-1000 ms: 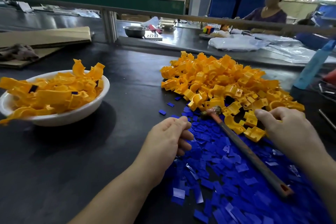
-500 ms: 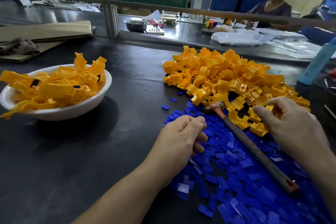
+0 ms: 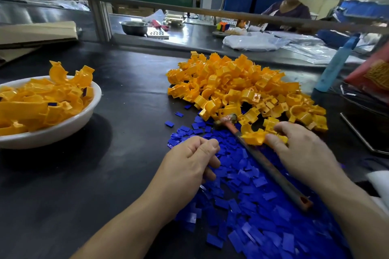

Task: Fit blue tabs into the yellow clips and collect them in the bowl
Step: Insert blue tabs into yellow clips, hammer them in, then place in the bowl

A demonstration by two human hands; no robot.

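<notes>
Clip pinched in right hand; left hand curled over blue tabs.

Bowl at frame left on table, clips in it. Clip pile centre-right, tab pile directly below. Hammer lies diagonally across tabs, head touching clip pile. Left hand at tab pile's left edge. Right hand right of hammer, pinching loose clip.
</notes>
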